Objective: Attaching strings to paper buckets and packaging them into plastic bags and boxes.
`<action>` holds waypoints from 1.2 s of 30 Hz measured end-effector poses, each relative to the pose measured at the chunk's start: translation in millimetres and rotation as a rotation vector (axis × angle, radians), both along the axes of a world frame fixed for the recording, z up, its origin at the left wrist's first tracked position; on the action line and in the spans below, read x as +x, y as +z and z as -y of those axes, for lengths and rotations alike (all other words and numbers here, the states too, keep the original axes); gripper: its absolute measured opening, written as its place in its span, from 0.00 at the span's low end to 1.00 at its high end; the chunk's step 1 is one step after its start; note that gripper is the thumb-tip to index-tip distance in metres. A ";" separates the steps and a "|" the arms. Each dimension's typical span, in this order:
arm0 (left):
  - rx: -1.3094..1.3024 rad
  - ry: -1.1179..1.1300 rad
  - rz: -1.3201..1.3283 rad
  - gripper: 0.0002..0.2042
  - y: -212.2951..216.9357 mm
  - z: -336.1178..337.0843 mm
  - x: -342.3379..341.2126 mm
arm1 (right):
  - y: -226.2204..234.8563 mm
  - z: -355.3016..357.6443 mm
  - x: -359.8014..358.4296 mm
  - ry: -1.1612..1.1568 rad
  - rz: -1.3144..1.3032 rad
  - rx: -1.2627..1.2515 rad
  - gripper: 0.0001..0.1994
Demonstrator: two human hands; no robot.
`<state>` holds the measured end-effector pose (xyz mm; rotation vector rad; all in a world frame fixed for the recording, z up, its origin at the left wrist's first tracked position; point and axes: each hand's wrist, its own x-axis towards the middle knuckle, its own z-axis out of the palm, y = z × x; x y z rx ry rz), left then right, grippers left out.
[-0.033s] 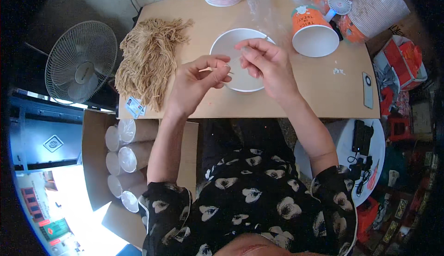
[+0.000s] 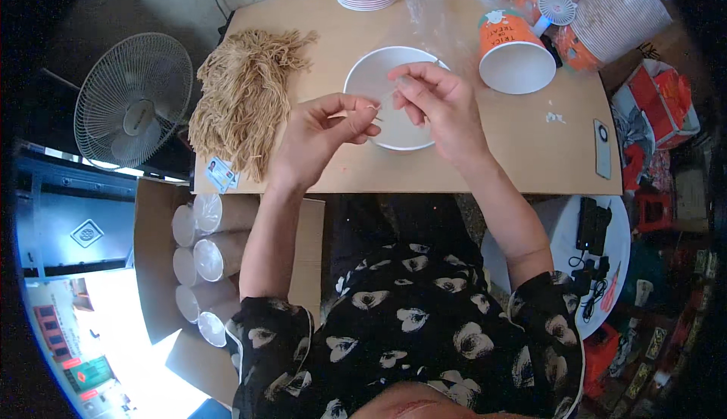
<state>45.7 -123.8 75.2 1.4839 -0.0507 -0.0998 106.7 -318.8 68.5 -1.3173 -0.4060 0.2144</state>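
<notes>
Fingertips [image 2: 369,114] of the left hand [image 2: 322,131] pinched a tiny thin piece [image 2: 380,119] over the white bowl [image 2: 375,67]; too small to identify. Right hand [image 2: 443,108] had fingers curled above the bowl too, couldn't tell if gripping. Versus earlier frame: left index slightly lower, nearer the thumb; right fingertips nudged slightly. Tan strand bundle [image 2: 242,93] left of bowl, orange cup [image 2: 509,34] right of bowl, both unmoved.

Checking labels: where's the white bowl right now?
Head view, upper middle: the white bowl is partly hidden by the left hand and right hand, between the tan yarn to its left and the orange tub to its right.
</notes>
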 end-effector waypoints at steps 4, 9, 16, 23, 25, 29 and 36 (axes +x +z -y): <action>-0.108 -0.013 -0.030 0.07 -8.0 -4.2 3.5 | -4.7 -0.8 -8.6 -0.339 0.567 -0.242 0.07; -0.191 0.079 -0.043 0.06 -14.5 3.2 3.7 | -6.3 3.1 -27.7 -0.371 0.906 -0.497 0.08; -0.175 0.110 0.076 0.06 -16.2 11.5 2.3 | -7.4 -3.6 -25.1 -0.324 0.890 -0.460 0.06; -0.103 0.081 0.038 0.07 -8.0 9.5 0.5 | -7.3 -1.8 -22.4 -0.098 0.507 -0.264 0.05; -0.087 0.072 0.031 0.07 -6.7 8.2 0.9 | -3.9 -3.0 -25.5 -0.120 0.504 -0.283 0.06; -0.105 0.032 -0.009 0.08 -6.1 3.9 -0.2 | -5.4 -0.5 -24.9 -0.156 0.617 -0.411 0.05; -0.171 -0.005 -0.047 0.10 -6.6 6.7 1.0 | -4.0 4.0 -27.3 -0.168 0.714 -0.449 0.04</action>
